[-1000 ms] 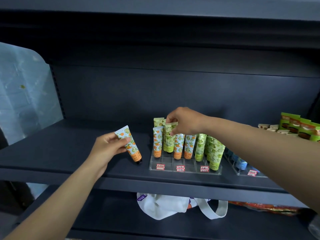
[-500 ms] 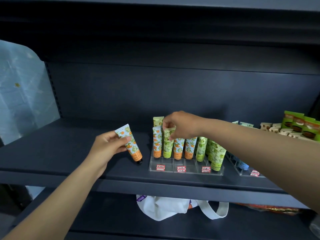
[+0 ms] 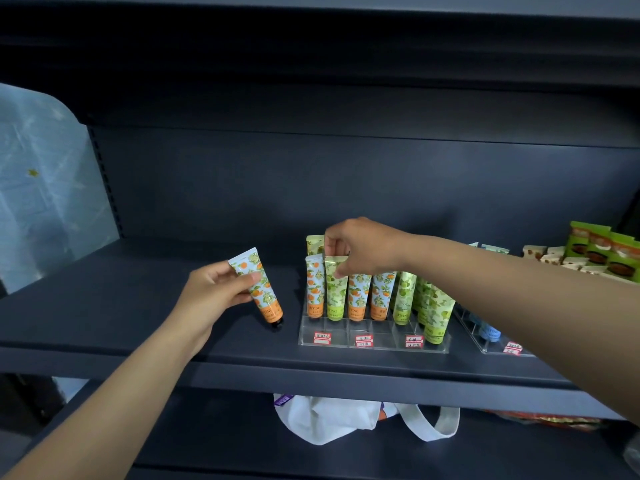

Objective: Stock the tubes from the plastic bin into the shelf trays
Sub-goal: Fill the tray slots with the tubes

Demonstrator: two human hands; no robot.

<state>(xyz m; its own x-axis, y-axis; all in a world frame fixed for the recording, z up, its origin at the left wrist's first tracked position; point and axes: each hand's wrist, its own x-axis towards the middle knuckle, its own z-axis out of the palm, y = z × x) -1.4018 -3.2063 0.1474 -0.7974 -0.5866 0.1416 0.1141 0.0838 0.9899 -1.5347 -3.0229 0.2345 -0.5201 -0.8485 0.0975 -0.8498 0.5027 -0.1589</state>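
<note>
You were mid-placement: your right hand (image 3: pixel 363 245) pinched the crimped top of a green tube (image 3: pixel 336 289), thumb and fingers closed on it, the tube standing cap down in the clear tray (image 3: pixel 374 344) between two orange tubes. Your left hand (image 3: pixel 211 292) gripped an orange tube (image 3: pixel 259 285), fingers curled round its upper half, cap tilted down just above the shelf (image 3: pixel 138 306), left of the tray. In my judgement, the next move called for releasing the green tube once seated, then finding a free slot for the orange one. The bin was not in view.
</note>
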